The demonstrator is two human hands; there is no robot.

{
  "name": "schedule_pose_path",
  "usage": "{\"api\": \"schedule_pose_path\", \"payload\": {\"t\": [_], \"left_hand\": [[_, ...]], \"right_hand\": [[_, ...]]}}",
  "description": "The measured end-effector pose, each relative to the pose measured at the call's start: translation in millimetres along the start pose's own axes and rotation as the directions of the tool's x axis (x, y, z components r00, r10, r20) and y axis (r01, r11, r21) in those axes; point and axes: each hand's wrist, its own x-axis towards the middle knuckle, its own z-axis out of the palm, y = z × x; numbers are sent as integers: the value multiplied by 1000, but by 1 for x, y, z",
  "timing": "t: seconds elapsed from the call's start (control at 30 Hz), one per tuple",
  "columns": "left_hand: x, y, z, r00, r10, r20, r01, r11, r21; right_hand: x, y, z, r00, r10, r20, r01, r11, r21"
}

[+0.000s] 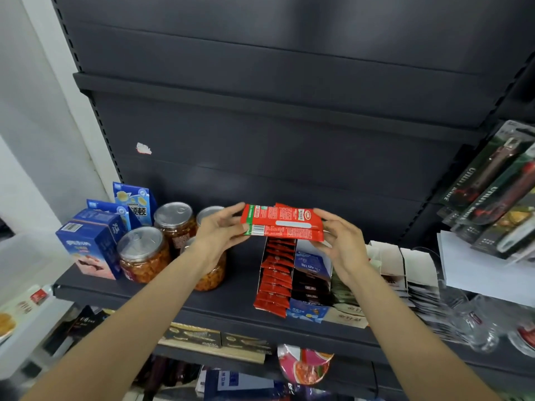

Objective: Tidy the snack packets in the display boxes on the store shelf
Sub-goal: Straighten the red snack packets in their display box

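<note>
**Operator:** From here I see both hands up at the middle of the view, holding a small stack of flat red foil snack packets (282, 224) just above the open cardboard display box of red packets (275, 273). The left hand (220, 231) pinches the stack's end at nine o'clock, thumb under, fingers over. The right hand (341, 241) grips the three o'clock end the same way, fingers curled round the edge.

**Second:** How will they handle?

**Operator:** Light and floppy, I'd judge, with slick foil faces, so the packets could slide over each other (the top one already sits slightly askew). Holding both short ends and squeezing the stack flat looks like the sound grip; a hold at one end would likely let it fan out.

**Second:** And the surroundings?

**Operator:** A dark grey metal shelf (231, 311) carries everything. At nine o'clock of the box stand clear plastic jars with silver lids (143, 254) and blue cardboard cartons (92, 241). At three o'clock sits a blue-and-black display box (311, 282), then white boxes of packets (405, 273). Utility knife packs (492, 192) hang at two o'clock. The shelves above are bare dark panels.
</note>
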Motion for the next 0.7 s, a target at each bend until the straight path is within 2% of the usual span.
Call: {"api": "schedule_pose_path", "payload": {"t": [0.13, 0.23, 0.33, 0.53, 0.63, 0.7], "left_hand": [[-14, 3, 2, 967, 251, 36, -252, 936, 246], [-18, 2, 4, 907, 417, 60, -401, 811, 426], [-17, 0, 6, 866, 489, 107, -473, 731, 492], [-9, -3, 6, 871, 485, 76, -466, 769, 437], [-8, -2, 9, 904, 426, 42, -408, 827, 388], [-7, -1, 11, 941, 338, 7, -321, 890, 324]], "right_hand": [[-1, 7, -7, 990, -77, 119, 88, 992, -87], [1, 10, -9, 987, -125, 106, 134, 988, -82], [2, 10, -12, 989, -130, 67, 133, 990, -52], [-2, 0, -14, 983, -163, 79, 169, 983, -68], [-1, -6, -16, 984, -148, 98, 158, 982, -100], [0, -10, -17, 991, -103, 80, 106, 994, -30]]}}
